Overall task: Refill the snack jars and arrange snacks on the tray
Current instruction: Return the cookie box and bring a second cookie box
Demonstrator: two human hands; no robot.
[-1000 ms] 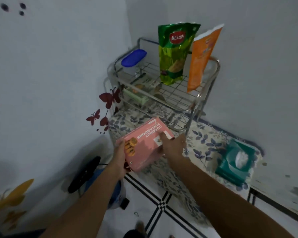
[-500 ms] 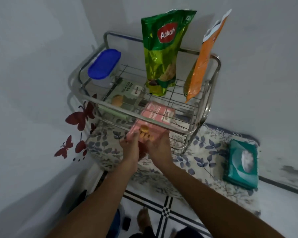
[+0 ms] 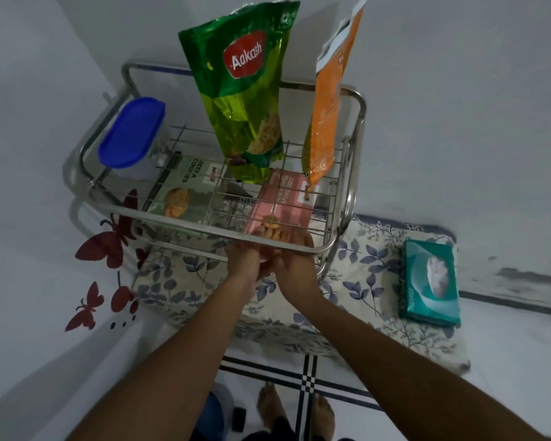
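Observation:
A pink coconut macaroons box (image 3: 283, 202) lies on the lower shelf of a steel wire rack (image 3: 347, 198), seen through the top grid. My left hand (image 3: 244, 261) and my right hand (image 3: 295, 265) are together at the box's near end, under the front rail, fingers against the box; their grip is partly hidden. A green cookies box (image 3: 185, 189) lies beside it on the same shelf. On the top shelf stand a green Aakash snack bag (image 3: 245, 100), an orange snack bag (image 3: 328, 106) and a clear jar with a blue lid (image 3: 131, 132).
The rack stands on a floral cloth (image 3: 379, 272) in a white-walled corner. A teal tissue box (image 3: 430, 278) lies on the cloth to the right. Red butterfly stickers (image 3: 109, 243) mark the left wall. My bare feet (image 3: 296, 409) are on the tiled floor below.
Both hands carried the pink box from in front of the rack and slid it onto the lower shelf beside the green box. The view moved closer to the rack.

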